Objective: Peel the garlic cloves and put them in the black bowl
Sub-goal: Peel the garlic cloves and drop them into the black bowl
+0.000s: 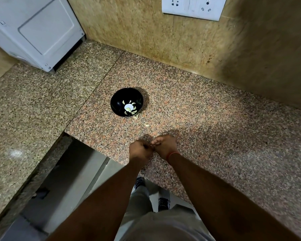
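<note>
Two hands: the left hand (140,149) and the right hand (164,145) are close together, low over the front of the surface (207,110), and their fingers meet in the middle.
Left hand: its fingers are curled tight and pinch something tiny and dark. It is too small to say what it is.
Right hand: its fingers are curled too and pinch the same tiny thing from the other side. A thin red thread (172,154) goes round the wrist.
Black bowl (118,100): it stands on the surface, well apart from the hands and farther back.
Garlic cloves (131,109): several pale peeled ones lie in the bottom of the bowl, in a ring round a bright white spot.
Bits outside: one small pale piece (135,116) touches the bowl's near edge. Another small pale piece (147,125) lies between the bowl and the hands.
White machine (36,30): it sits at the far left corner.
Wall: brown tiles (129,28), with a white socket plate (194,7) up high.
Below: grey trousers (146,214) and dark shoes (163,204) on the floor.
</note>
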### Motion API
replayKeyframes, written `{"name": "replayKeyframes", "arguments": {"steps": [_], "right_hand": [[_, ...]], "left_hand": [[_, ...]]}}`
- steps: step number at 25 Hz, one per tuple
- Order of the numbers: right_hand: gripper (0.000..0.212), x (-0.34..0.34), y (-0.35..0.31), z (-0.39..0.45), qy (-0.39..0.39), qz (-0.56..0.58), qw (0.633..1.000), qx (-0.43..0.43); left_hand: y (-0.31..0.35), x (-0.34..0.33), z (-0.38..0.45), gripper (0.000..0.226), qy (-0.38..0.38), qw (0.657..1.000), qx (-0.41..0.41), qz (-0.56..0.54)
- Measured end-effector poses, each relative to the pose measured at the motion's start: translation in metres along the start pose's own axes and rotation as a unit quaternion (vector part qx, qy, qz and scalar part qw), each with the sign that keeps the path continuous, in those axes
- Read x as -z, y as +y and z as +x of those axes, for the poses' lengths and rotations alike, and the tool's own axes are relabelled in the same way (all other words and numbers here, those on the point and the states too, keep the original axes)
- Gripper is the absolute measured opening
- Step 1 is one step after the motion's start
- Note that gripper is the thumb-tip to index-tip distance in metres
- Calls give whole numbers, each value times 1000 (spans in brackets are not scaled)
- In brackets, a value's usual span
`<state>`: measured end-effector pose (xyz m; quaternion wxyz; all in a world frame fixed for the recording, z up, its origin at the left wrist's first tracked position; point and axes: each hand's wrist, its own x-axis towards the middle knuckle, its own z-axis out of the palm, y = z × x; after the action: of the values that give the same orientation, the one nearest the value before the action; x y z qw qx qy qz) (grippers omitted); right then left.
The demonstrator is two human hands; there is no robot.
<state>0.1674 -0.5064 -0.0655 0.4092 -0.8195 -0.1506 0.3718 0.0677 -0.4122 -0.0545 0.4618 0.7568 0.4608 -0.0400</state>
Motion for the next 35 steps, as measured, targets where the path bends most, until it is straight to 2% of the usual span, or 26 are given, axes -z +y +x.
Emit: {"name": "replayKeyframes", "arguments": {"steps": [3,7,11,16,20,24,30,35], "right_hand": [[21,3,1,-1,-1,-13,1000,9],[26,2,-2,-4,-16,-79,996,27],[24,-1,-3,-7,-18,-147,987,61],[25,1,-7,0,-24,-188,979,75],[22,0,-5,8,-28,-199,976,80],[19,-3,-3,9,-21,-209,974,81],[31,5,-6,5,-30,-129,990,51],[27,8,0,-9,-39,-27,999,25]], "left_hand": [[-4,7,2,5,-33,997,-58,41],[-8,12,1,14,-49,995,-75,43],[-14,10,1,15,-39,999,-12,-1],[-23,15,3,14,-92,985,80,-122],[-24,9,9,13,-79,982,113,-125],[-22,5,13,14,-73,986,108,-108],[-18,12,4,12,-88,986,54,-133],[-14,17,-8,15,-78,990,-4,-120]]}}
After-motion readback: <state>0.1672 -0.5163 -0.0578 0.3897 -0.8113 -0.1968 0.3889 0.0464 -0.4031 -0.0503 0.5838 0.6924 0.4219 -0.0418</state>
